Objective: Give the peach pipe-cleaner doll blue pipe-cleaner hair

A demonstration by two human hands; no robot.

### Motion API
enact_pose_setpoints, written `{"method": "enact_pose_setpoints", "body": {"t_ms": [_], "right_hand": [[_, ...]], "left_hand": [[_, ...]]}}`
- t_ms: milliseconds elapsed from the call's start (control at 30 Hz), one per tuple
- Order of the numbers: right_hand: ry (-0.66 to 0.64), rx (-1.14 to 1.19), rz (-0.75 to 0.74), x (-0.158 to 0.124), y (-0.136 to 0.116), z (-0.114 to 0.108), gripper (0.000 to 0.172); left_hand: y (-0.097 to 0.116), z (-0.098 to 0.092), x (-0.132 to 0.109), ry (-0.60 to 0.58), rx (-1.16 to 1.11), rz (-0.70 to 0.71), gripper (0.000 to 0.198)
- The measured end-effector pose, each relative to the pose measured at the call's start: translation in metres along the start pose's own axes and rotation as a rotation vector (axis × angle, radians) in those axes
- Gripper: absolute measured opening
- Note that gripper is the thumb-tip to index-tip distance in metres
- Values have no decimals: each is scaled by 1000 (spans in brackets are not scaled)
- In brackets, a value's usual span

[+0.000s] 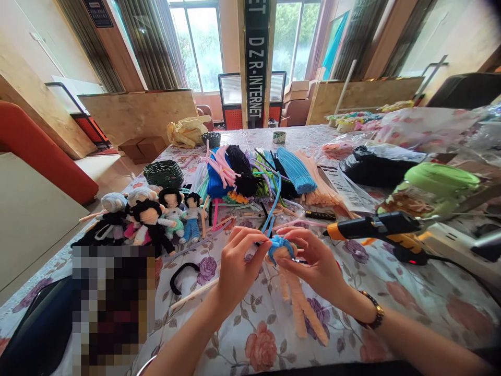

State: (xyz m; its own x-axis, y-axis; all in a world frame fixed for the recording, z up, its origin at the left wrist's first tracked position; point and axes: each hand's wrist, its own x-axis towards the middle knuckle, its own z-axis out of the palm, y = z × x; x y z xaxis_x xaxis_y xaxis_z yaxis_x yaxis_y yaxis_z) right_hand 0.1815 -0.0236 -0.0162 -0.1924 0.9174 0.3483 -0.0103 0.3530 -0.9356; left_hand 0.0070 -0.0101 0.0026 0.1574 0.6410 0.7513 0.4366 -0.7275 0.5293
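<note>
A small pipe-cleaner doll (298, 308) with a peach head and peach limbs hangs between my hands over the flowered cloth. Bright blue chenille stems wrap the top of its head, and two long blue strands (275, 201) rise from it. My left hand (243, 261) pinches a blue chenille stem at the left side of the head, thumb against forefinger. Closed around the right side of the head is my right hand (319, 263), its thumb below and fingers above. My fingers partly cover the head.
Finished dolls (151, 219) sit at left near a dark basket (163, 173). Chenille-stem bundles (295, 169) lie ahead. At right rests a glue gun (370, 227) with its cable, beside a green-lidded container (438, 183). A black curved stem (183, 274) lies left of my hands.
</note>
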Motion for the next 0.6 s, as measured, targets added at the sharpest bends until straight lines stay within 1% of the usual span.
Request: {"method": "enact_pose_setpoints", "body": {"t_ms": [400, 600], "right_hand": [[4, -40, -35, 0, 0, -1, 28], [-14, -26, -41, 0, 0, -2, 30]], "left_hand": [[1, 1, 1, 2, 29, 54, 5], [-1, 2, 0, 0, 23, 47, 5]]}}
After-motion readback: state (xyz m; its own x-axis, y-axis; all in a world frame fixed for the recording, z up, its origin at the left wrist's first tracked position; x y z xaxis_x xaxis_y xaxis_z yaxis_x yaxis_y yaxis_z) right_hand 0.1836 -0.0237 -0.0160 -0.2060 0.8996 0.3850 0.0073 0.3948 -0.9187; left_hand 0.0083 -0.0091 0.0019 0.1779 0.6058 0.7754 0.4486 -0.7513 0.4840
